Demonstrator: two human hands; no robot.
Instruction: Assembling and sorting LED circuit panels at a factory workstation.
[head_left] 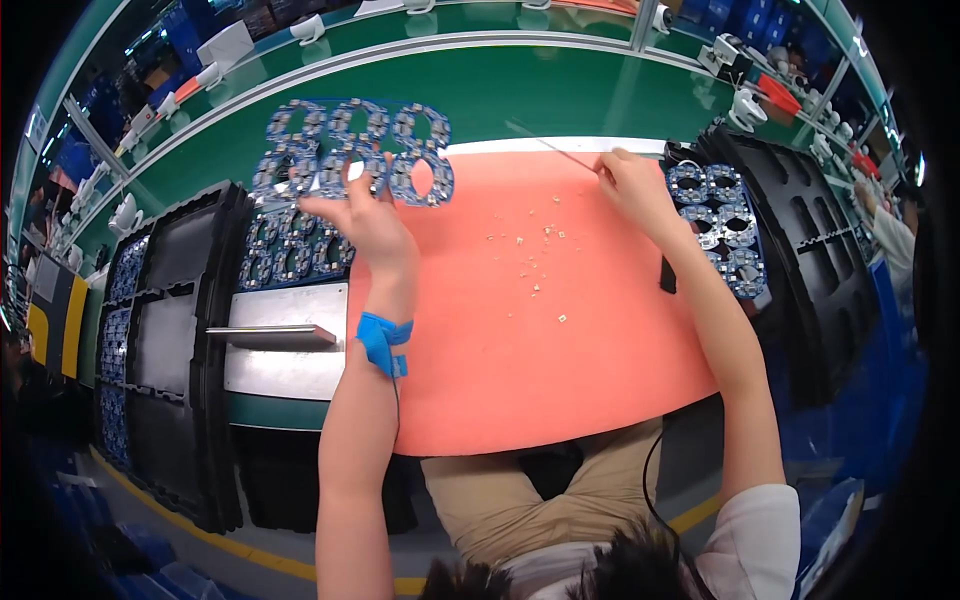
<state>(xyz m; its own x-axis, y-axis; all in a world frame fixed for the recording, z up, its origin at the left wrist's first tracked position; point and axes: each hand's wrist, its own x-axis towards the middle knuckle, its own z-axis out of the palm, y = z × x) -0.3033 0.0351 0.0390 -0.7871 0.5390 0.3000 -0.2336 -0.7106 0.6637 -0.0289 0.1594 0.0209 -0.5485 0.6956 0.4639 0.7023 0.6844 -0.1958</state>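
— My left hand [365,215] is up at the far left corner of the orange mat [520,360], fingers spread and curled over the near edge of the blue panel of round circuit boards [355,150]. I'm holding it by that lower edge, thumb underneath as far as I can judge.

— Which way does the panel lie from that hand?

— Straight beyond it, away from me. Its long axis runs left to right, across my reach, and it sits half on the mat's far corner and half over the green bench [560,95]. My left hand is the nearer one by a long way; it is touching it.

— And your right?

— My right hand [630,185] is well apart from the panel, at the mat's far right side. Its fingers are pinched together on a thin rod-like tool [560,150] that points up and left over the white strip at the mat's far edge.

— What lies around the panel?

— Just beside it, nearer me and to the left, another blue panel [290,250] lies flat by the black trays [170,330]. Below that, a grey metal plate [285,345]. Small pale crumbs [535,260] are scattered mid-mat. A third stack of round boards [720,225] sits just right of my right wrist. A blue strap [383,340] rings my left wrist.
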